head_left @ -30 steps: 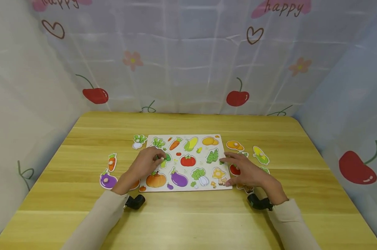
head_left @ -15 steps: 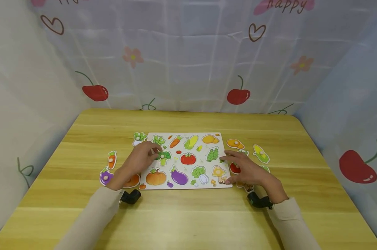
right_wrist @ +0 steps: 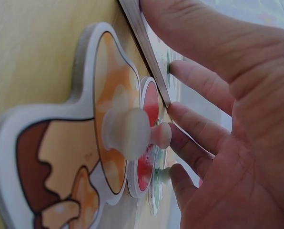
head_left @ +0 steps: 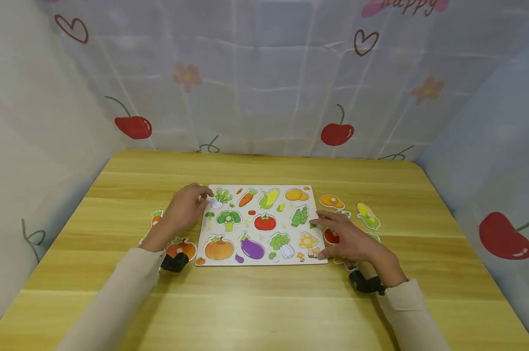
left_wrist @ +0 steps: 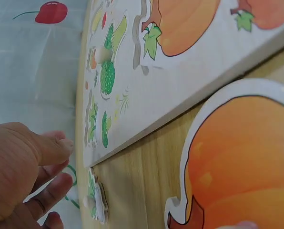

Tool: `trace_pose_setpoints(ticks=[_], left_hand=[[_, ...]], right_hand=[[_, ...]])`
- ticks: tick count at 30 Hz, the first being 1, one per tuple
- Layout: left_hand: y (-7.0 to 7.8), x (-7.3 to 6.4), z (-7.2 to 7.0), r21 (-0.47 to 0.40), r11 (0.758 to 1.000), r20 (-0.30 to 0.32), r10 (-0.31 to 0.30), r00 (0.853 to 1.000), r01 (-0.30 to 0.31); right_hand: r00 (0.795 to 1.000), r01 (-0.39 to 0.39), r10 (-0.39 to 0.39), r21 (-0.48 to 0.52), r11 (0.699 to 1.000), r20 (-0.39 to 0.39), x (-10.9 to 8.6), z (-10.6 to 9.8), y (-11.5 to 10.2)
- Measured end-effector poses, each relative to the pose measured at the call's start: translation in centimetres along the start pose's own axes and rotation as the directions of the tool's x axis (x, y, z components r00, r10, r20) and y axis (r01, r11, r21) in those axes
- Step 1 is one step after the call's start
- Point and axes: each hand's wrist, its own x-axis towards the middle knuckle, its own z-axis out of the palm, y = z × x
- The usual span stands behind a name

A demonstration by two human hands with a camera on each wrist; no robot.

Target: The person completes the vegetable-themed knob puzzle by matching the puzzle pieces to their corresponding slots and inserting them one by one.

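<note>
A white vegetable puzzle board (head_left: 264,262) lies on the table, with the knobbed broccoli piece (head_left: 221,218) in its slot. My left hand (head_left: 183,209) hovers by the board's upper left corner, thumb and fingers apart and holding nothing. Close to it in the left wrist view is the radish piece (left_wrist: 101,202), with a knob; in the head view the hand mostly hides it. My right hand (head_left: 348,239) rests with extended fingers on the board's right edge. Beside that hand lie the mushroom piece (right_wrist: 109,86) and tomato piece (right_wrist: 150,102), knobs up.
Left of the board lie a pumpkin piece (head_left: 189,248) and a carrot piece (head_left: 156,219), partly covered by my arm. To the right are a potato piece (head_left: 327,201) and a corn piece (head_left: 368,217). A patterned curtain (head_left: 264,97) stands behind the table.
My left hand has let go of the broccoli piece, which sits in its slot, and has moved left and away toward the radish piece. The right hand stays put.
</note>
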Motion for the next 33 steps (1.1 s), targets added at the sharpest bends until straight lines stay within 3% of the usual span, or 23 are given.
trace_pose_setpoints(ticks=[6,16,25,33], left_hand=[[-0.8,0.2,-0.1,0.006,1.000,-0.033,0.002,0.999,-0.001],[-2.6,1.1,-1.1,0.033,0.997,-0.008,-0.065,0.998,0.065],[-3.5,1.3,-0.8,0.033,0.995,0.016,-0.092,0.996,0.091],[-4.0,1.2,-0.5,-0.006,0.996,-0.003,-0.093,0.996,0.093]], right_hand=[[1.000,-0.020,0.020,0.007,1.000,0.005,0.0,0.1,0.1],[1.000,-0.014,0.014,0.012,1.000,0.002,0.1,0.0,0.0],[1.000,-0.007,0.007,0.024,1.000,0.003,0.2,0.0,0.0],[1.000,-0.008,0.009,0.021,1.000,-0.003,0.2,0.1,0.2]])
